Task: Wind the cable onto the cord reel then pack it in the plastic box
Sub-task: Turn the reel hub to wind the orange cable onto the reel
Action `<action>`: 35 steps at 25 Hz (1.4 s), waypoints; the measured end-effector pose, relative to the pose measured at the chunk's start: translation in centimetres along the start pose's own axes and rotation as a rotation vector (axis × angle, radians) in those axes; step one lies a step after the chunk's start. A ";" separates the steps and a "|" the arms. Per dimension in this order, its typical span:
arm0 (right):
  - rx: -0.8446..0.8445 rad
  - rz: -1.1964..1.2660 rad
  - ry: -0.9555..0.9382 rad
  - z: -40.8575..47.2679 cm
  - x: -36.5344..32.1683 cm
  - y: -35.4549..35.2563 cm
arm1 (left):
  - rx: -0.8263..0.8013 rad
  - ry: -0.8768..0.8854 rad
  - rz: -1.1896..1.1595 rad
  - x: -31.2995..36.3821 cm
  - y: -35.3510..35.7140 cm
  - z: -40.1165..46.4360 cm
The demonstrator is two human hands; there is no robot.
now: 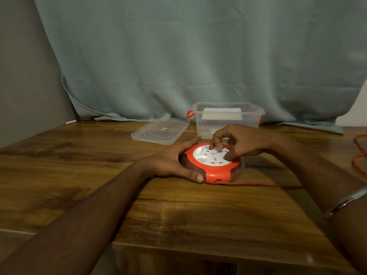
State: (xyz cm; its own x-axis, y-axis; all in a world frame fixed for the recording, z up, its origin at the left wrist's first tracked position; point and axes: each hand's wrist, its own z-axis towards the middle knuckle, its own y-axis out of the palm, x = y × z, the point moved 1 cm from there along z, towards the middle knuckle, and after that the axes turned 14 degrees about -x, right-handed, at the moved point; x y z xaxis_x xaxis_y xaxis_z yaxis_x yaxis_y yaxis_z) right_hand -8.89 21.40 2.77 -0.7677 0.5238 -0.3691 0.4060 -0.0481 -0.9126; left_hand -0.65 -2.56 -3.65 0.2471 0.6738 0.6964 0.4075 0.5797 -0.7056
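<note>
On the wooden surface [99, 195], my left hand [170, 161] grips the rim of the cord reel [213, 165] while my right hand [240, 143] curls its fingertips onto the white centre. The cable [258, 184] leaves the near edge and runs right, so my right hand is nearer it. Beyond stand the lid [160, 131] and open plastic box [228, 120].
</note>
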 end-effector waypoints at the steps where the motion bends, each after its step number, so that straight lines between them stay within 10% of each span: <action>1: 0.004 0.000 0.006 0.0 0.1 0.0 | 0.001 0.001 0.002 0.1 0.0 0.0; 35: 0.226 -0.229 0.020 1.9 -2.6 2.3 | 0.004 0.024 -0.018 0.1 0.1 -0.2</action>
State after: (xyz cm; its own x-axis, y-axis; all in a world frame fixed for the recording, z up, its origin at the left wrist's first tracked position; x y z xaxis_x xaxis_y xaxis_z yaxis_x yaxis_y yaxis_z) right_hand -6.91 18.35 1.26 -0.8157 0.5591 -0.1485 0.1018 -0.1140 -0.9883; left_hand -0.41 -2.52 -3.68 0.2609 0.6519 0.7120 0.4085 0.5937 -0.6933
